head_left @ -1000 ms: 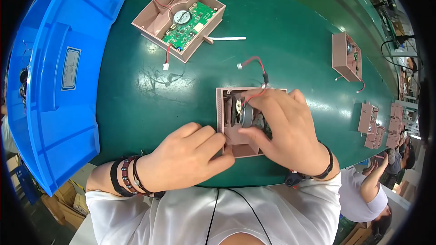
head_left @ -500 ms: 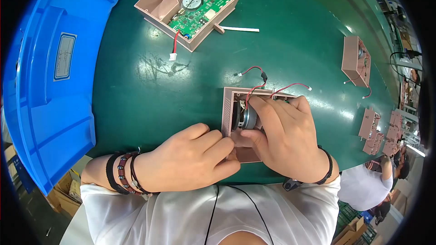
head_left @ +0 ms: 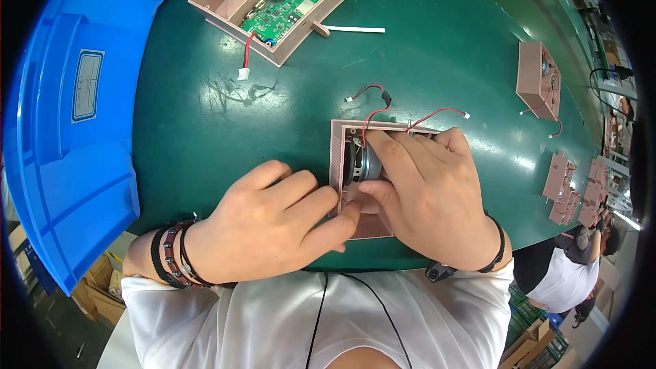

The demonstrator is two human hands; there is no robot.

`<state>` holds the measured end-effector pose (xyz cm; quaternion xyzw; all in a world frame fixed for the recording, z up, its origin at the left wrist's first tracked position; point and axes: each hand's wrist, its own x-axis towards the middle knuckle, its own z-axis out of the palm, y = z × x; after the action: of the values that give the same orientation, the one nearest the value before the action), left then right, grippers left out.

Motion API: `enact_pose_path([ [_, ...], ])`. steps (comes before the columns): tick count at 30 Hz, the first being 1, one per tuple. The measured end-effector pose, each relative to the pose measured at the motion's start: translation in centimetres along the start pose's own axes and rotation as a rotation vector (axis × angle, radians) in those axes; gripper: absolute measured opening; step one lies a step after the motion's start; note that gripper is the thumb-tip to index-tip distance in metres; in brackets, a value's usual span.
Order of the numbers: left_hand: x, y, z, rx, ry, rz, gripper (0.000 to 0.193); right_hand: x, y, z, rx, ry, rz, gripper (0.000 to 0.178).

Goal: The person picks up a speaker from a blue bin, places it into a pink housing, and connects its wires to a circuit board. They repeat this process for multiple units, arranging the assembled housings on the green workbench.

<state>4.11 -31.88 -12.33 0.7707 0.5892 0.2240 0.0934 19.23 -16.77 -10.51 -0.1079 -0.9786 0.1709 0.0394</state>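
Note:
A pink plastic housing lies on the green table in front of me, its open side up. Inside its left part sits a round speaker with a silver rim and dark cone. My right hand reaches in from the right, thumb and fingers closed around the speaker; it hides most of the interior. My left hand is curled at the housing's near left corner, one finger bent over the wall. Thin red-and-black wires with small connectors trail out over the far wall.
Another pink housing with a green circuit board lies at the far left, beside a white strip. A blue bin borders the left. More housings stand along the right, where a person in white is at work.
The whole view has shifted slightly, moving the housings up and left. My left hand has eased back a little, and one finger now bends over the housing wall. My right hand keeps its hold.

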Motion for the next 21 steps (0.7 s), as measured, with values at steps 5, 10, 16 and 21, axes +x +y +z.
enact_pose_path([
  [5, -0.43, 0.09, -0.06, 0.011, -0.046, 0.010, 0.025, -0.05, -0.05, -0.20, 0.043, -0.018, 0.005, 0.045],
  [10, -0.44, -0.09, -0.04, 0.014, -0.067, 0.039, 0.027, -0.20, -0.01, -0.52, 0.067, -0.036, 0.019, 0.047],
  [16, -0.31, 0.04, -0.14, 0.017, -0.074, 0.043, 0.029, -0.28, -0.10, -0.72, 0.020, -0.023, 0.003, 0.046],
  [21, -0.08, 0.20, -0.15, 0.040, -0.040, 0.034, 0.036, -0.24, -0.19, -0.88, -0.027, -0.052, 0.004, 0.046],
])
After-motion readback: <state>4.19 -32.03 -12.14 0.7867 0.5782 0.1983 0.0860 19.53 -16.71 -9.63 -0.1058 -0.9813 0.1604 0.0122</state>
